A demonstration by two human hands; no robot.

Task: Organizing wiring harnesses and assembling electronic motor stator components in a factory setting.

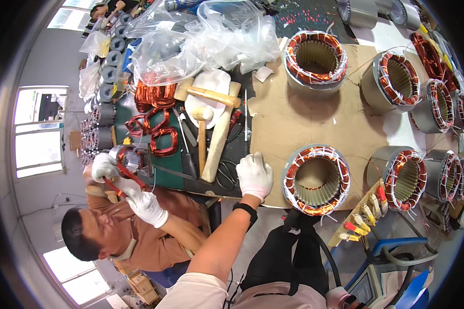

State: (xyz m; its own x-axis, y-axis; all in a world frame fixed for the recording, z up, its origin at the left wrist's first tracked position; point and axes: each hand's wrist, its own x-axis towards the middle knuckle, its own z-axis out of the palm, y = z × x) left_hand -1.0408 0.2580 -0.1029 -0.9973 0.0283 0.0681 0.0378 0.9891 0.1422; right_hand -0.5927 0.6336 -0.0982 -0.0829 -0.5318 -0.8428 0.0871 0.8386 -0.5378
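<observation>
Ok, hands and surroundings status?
White-gloved left hand at brown cardboard sheet's edge. White-gloved right hand low, grip unclear. Grey cylindrical copper-wound stator upright rightward. Pale wooden mallet leftward.

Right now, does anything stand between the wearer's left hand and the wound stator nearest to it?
Nothing visible does: only a bare strip of cardboard separates the gloved left hand from the copper-wound stator to its right. The mallets lie on the hand's other side.
</observation>
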